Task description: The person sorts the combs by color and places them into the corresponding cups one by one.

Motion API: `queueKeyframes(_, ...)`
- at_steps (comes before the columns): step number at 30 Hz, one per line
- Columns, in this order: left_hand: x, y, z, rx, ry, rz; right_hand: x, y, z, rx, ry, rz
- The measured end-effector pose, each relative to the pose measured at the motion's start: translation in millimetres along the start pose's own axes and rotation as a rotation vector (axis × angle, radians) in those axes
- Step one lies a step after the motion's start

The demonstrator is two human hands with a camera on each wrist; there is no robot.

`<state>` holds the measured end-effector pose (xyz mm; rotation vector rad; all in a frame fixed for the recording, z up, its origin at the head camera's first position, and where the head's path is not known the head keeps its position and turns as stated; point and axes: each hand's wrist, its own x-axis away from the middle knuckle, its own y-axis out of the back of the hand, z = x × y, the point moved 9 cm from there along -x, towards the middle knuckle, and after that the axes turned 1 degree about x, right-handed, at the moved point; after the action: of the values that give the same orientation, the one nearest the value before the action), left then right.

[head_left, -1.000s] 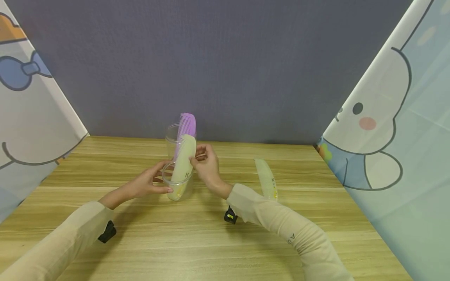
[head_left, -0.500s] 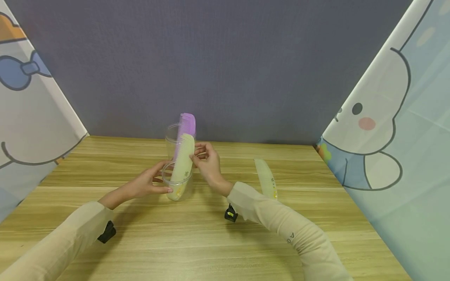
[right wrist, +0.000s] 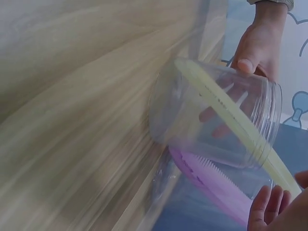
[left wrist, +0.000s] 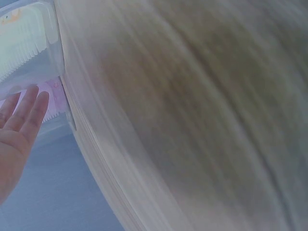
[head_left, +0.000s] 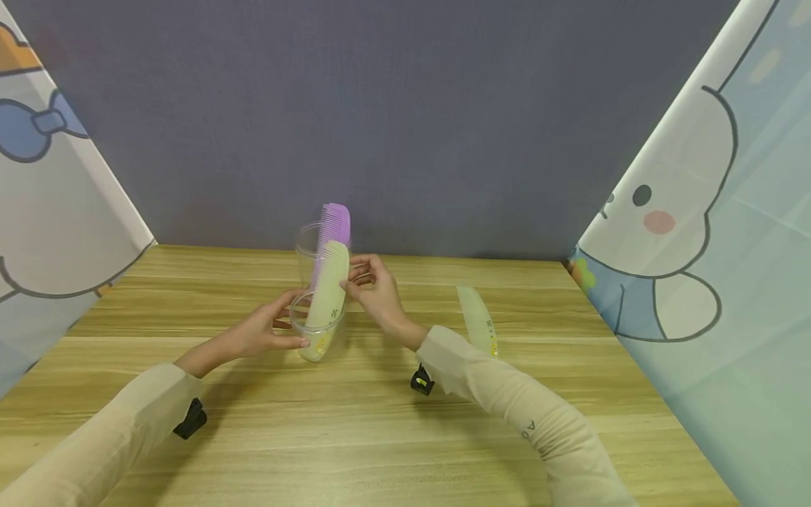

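A pale yellow comb (head_left: 331,285) leans inside the front clear plastic jar (right wrist: 166,108), its upper half sticking out past the rim. My right hand (head_left: 379,296) pinches the comb's back edge between thumb and fingers. Around the jar's left side my left hand (head_left: 266,332) holds on, thumb at the near side and fingers behind. Directly behind stands a second clear jar (head_left: 305,264) with a purple comb (head_left: 336,224) upright in it. In the left wrist view the left fingers (left wrist: 33,113) lie straight along the jar's wall.
Another pale comb (head_left: 476,317) lies on the wooden table (head_left: 304,436) to the right, its near end beside the right sleeve (head_left: 507,394). A dark grey panel (head_left: 367,127) closes the back; cartoon-printed sheets (head_left: 671,296) flank both sides.
The right hand has shifted very slightly away from me, and the held comb has tilted a little with it. The left hand and both jars stay in place.
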<state>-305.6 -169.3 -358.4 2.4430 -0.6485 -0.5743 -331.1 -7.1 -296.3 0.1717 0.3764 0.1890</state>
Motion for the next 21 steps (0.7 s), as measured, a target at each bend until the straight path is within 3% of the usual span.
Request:
queueKeyframes(11, -0.1, 0.0, 0.1, 0.009, 0.014, 0.006, 7.5, 17, 8, -0.013, 0.009, 0.05)
queueKeyframes(21, 0.5, 0.3, 1.1, 0.002, 0.014, 0.003, 6.5, 50, -33, 0.082, -0.02, 0.034)
